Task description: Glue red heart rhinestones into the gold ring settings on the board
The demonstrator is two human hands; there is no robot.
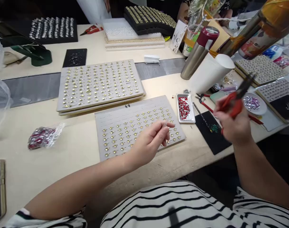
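Hands apart — the right hand (236, 130) grips red pliers (237, 105) at three o'clock. The left hand (146, 143) pinches a pale sliver (165, 123) above the board (111, 117).

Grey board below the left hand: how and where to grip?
Probably by its left and right edges, one hand each, from the near side: the grey board lies flat, gold pieces cover much of its face, and narrow bare margins edge both ends. Mind the white dish beside its right edge.
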